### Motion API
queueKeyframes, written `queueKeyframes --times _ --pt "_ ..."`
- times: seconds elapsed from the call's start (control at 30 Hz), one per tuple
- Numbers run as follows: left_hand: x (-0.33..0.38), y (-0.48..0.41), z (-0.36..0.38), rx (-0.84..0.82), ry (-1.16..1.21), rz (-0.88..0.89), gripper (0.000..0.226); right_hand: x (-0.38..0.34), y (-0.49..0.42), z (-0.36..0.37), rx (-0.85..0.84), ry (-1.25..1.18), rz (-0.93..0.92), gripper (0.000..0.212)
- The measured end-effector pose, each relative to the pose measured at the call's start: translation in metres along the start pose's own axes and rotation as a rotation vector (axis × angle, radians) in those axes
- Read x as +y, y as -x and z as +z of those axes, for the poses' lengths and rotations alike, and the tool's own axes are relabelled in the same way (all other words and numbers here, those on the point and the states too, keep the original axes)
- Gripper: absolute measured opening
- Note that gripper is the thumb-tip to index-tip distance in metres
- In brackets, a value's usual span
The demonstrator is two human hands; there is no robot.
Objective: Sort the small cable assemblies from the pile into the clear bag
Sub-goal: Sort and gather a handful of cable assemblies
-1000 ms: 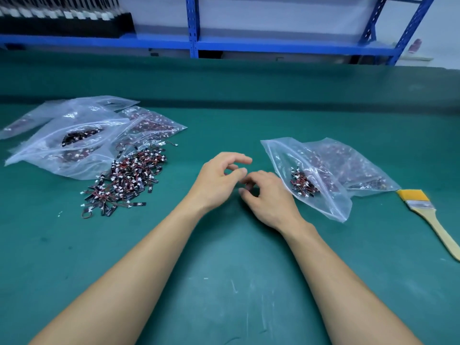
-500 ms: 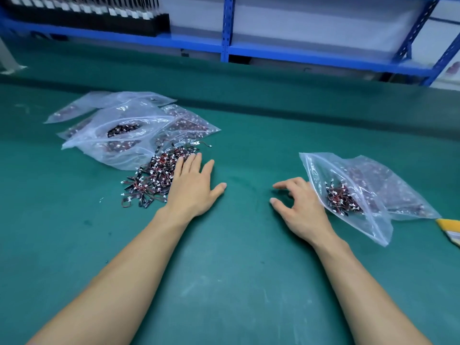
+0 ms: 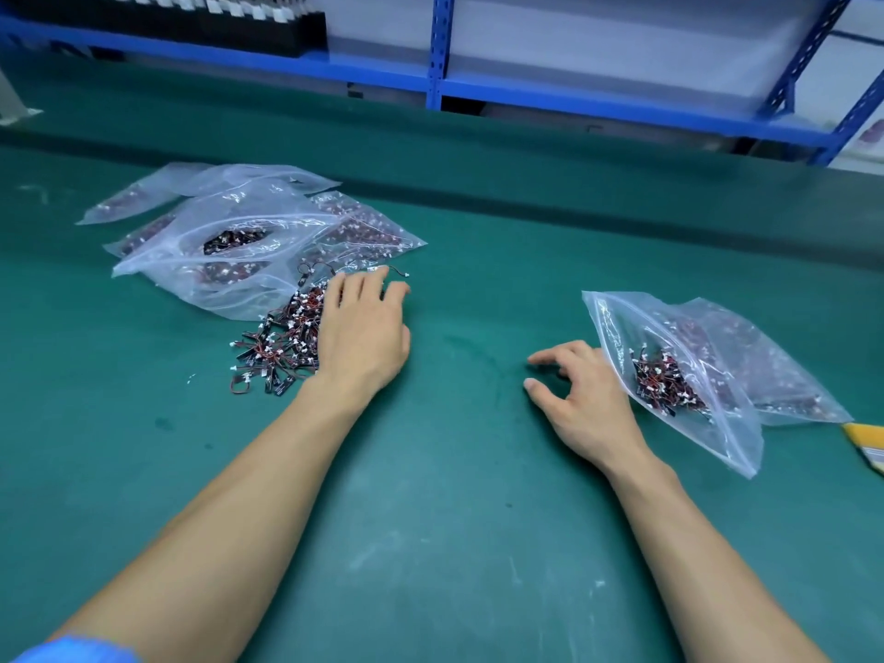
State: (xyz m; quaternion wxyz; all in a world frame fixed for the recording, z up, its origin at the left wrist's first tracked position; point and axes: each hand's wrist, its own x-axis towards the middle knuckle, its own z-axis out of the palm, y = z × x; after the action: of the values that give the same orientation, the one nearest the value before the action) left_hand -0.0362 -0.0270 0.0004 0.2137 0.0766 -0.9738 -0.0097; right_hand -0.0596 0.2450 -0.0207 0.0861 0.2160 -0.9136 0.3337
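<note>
Showing no readable text, label, brand, number or sign. Appearing too blurred for reading: the white tabs [image 3: 260, 12] along the dark row on the far-left shelf [image 3: 382, 71]. Bearing no legible print: the clear bag [image 3: 617, 323] at the right.
</note>
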Motion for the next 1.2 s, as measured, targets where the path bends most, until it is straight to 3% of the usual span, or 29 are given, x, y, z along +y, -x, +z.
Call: queueKeyframes --times 0.07,0.2,0.3,0.43,0.67,0.83,0.9,1.03,1.1,1.2 --pt "-0.010 -0.014 -0.003 -0.046 -0.070 0.001 0.050 -0.001 0.000 0.000 -0.005 0.003 0.011 0.020" --pt "-0.018 -0.039 -0.005 -0.219 -0.116 0.057 0.038 -0.001 -0.002 0.001 -0.012 0.000 0.022 0.019" --pt "-0.020 -0.049 -0.008 -0.209 -0.083 0.086 0.033 -0.001 -0.002 0.001 -0.013 -0.007 0.030 0.019" --pt "-0.028 -0.054 -0.014 -0.123 0.081 0.009 0.026 -0.001 -0.003 0.001 -0.016 -0.006 0.029 0.018" --pt "-0.027 -0.033 -0.030 0.289 0.412 0.022 0.018 -0.001 -0.002 0.000 -0.014 -0.050 0.054 0.017" --pt "-0.016 -0.014 -0.046 0.370 0.617 0.048 0.016 -0.002 -0.002 0.000 -0.014 -0.059 0.062 0.017" --pt "-0.002 0.003 -0.049 0.264 0.810 0.039 0.015 -0.002 -0.002 0.000 -0.017 -0.056 0.065 0.017" --pt "0.029 0.036 -0.045 -0.139 1.169 -0.039 0.022 -0.003 -0.002 0.000 -0.017 -0.042 0.067 0.017" --pt "0.032 0.043 -0.040 -0.242 1.179 -0.035 0.024 -0.004 -0.002 0.000 -0.010 -0.039 0.063 0.017" --pt "0.024 0.046 -0.033 -0.248 1.012 -0.017 0.024 -0.006 -0.001 -0.002 -0.010 -0.048 0.059 0.016"
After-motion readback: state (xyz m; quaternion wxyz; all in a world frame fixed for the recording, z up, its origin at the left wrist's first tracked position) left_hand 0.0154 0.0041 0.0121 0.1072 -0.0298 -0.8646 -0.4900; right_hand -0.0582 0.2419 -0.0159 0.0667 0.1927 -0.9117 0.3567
